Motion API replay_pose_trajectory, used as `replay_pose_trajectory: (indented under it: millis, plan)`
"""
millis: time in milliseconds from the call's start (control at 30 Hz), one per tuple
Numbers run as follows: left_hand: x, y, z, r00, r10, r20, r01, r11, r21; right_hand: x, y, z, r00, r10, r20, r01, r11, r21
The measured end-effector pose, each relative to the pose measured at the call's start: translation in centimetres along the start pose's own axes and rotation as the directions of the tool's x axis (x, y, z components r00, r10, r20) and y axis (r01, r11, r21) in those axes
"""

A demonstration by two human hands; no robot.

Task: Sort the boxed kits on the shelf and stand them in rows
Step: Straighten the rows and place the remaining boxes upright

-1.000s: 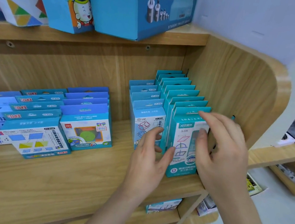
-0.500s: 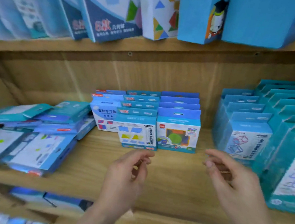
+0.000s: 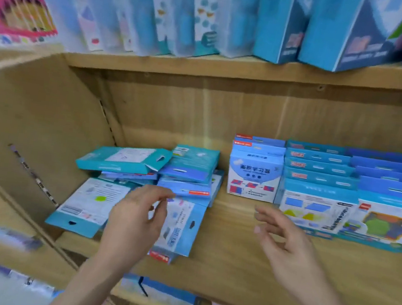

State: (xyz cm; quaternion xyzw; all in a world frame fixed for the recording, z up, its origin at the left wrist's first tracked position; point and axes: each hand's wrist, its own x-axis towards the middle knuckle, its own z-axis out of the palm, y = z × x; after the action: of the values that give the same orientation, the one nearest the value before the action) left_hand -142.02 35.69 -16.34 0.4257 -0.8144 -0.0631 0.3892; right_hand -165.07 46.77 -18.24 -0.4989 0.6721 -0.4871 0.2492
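A loose heap of blue and teal boxed kits [image 3: 166, 173] lies flat and crooked at the left of the wooden shelf [image 3: 245, 251]. My left hand [image 3: 136, 220] hovers over the front of that heap, above a flat blue kit [image 3: 181, 227], fingers loosely curled and holding nothing. My right hand [image 3: 283, 239] floats above bare shelf board to the right, fingers spread and relaxed, empty. Upright rows stand further right: a white-and-blue row [image 3: 254, 178], a row with coloured shapes [image 3: 316, 207], and a row with a green shape [image 3: 389, 222].
The shelf's wooden side wall [image 3: 29, 133] closes off the left. Tall blue and white boxes [image 3: 277, 21] stand on the shelf above. More packs [image 3: 164, 294] lie on the lower shelf under my arms.
The view has swung left from the teal rows at the right end to the messy heap. Both hands left the standing teal kit and travelled left, empty, the left one reaching the heap.
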Motion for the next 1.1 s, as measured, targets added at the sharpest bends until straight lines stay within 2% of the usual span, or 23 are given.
replay_pose_trajectory:
  millis: [100,167,233,300,367,467,533,633,733,800,900,1000,1067,1100]
  plan:
    - [2.9,-3.4,-1.8,0.978,0.206,-0.023,-0.201,0.971,0.131,1.2,-1.8,3.8,1.000,-0.003,-0.008,0.002,0.999,-0.041]
    - [4.8,-5.3,-2.8,0.970,0.242,0.031,-0.244,0.958,0.149,1.9,-3.1,5.5,1.000,-0.014,-0.014,0.012,0.994,-0.109]
    - [6.4,-7.5,-3.7,0.961,0.140,0.239,-0.184,0.968,0.172,2.7,-4.4,6.6,0.999,-0.045,-0.014,0.042,0.982,-0.183]
    - [7.7,-9.8,-4.0,0.887,-0.028,0.462,-0.099,0.964,0.248,3.6,-5.4,7.4,0.996,-0.089,-0.021,0.082,0.970,-0.227]
    - [8.7,-11.9,-3.7,0.840,-0.089,0.535,-0.098,0.945,0.312,4.4,-6.2,8.2,0.994,-0.110,-0.026,0.098,0.955,-0.278]
    - [10.0,-13.1,-3.3,0.879,0.057,0.473,-0.202,0.944,0.260,5.1,-6.9,9.2,0.994,-0.108,-0.031,0.093,0.944,-0.317]
    - [10.2,-13.3,-3.7,0.922,0.189,0.339,-0.255,0.954,0.161,5.3,-7.1,9.7,0.991,-0.127,-0.034,0.109,0.940,-0.322]
    - [10.0,-12.8,-5.4,0.970,0.171,0.171,-0.159,0.984,-0.080,5.9,-7.8,10.5,0.987,-0.152,-0.056,0.127,0.940,-0.317]
    - [9.4,-12.5,-6.2,0.981,0.157,0.115,-0.138,0.978,-0.158,6.4,-8.4,11.6,0.984,-0.177,-0.031,0.158,0.935,-0.317]
    - [9.0,-12.0,-6.7,0.995,0.097,0.028,-0.087,0.964,-0.250,6.6,-8.9,12.3,0.982,-0.188,-0.002,0.178,0.934,-0.311]
    - [9.1,-11.0,-8.5,0.982,-0.151,-0.114,0.071,0.853,-0.516,7.1,-9.9,12.8,0.975,-0.209,0.072,0.221,0.910,-0.350]
    - [9.5,-9.8,-10.3,0.948,-0.312,-0.067,0.160,0.646,-0.747,7.7,-11.1,13.0,0.974,-0.189,0.127,0.227,0.844,-0.486]
    - [9.6,-9.0,-11.2,0.930,-0.365,-0.036,0.191,0.565,-0.802,7.9,-12.0,13.0,0.972,-0.205,0.110,0.232,0.816,-0.530]
    - [9.6,-8.7,-11.4,0.924,-0.382,-0.025,0.204,0.545,-0.814,7.9,-12.6,12.8,0.968,-0.228,0.103,0.249,0.835,-0.492]
